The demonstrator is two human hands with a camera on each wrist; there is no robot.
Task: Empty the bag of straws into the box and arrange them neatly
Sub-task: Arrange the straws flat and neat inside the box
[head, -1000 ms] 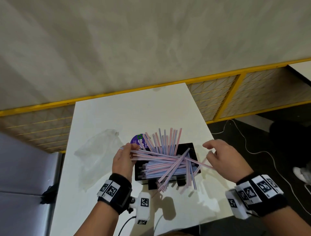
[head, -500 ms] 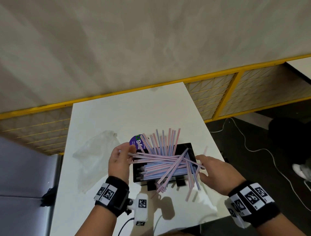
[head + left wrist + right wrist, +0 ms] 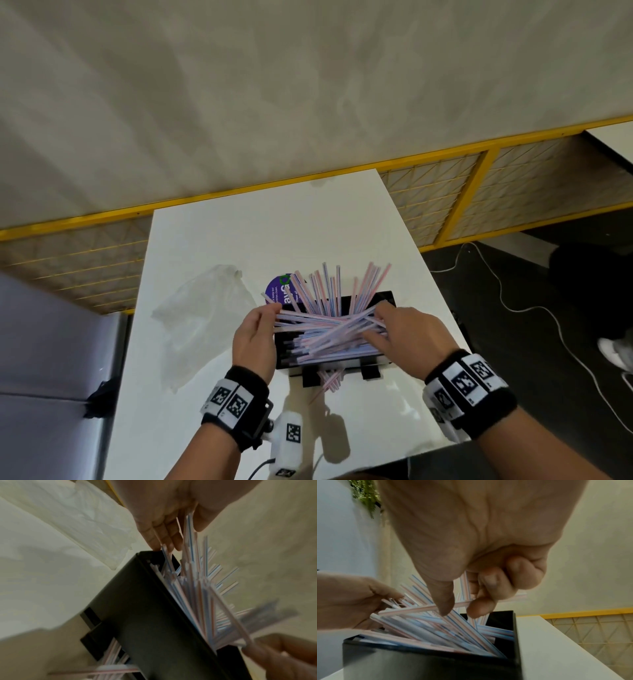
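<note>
Black open-topped box (image 3: 383,298) near the front edge of the white table (image 3: 212,377), crammed with pink- and blue-striped straws (image 3: 325,339). Most lying lengthwise inside; a fan of them standing up against the far wall, tips well above the rim; a few crossed loosely over the top. Several more poking out below the near wall between the box's two black feet, ends resting on the table.

Left hand (image 3: 255,339) at the left end of the box, thumb and fingers pinching a loose sheaf of straws by their ends (seen from the left wrist, fingertips (image 3: 164,539) touching the corner of the rim). Right hand (image 3: 407,337) at the right end, fingers curled and thumb (image 3: 443,599) closed against the forefinger on one straw laid across the pile, other straws passing under the curled fingers.

Clear plastic bag (image 3: 202,318) lying crumpled and flat on the table left of the box, apart from it. Purple round printed card (image 3: 279,293) just behind the box's far left corner, partly hidden by straws. Yellow-framed mesh partition (image 3: 445,202) beyond the table.
</note>
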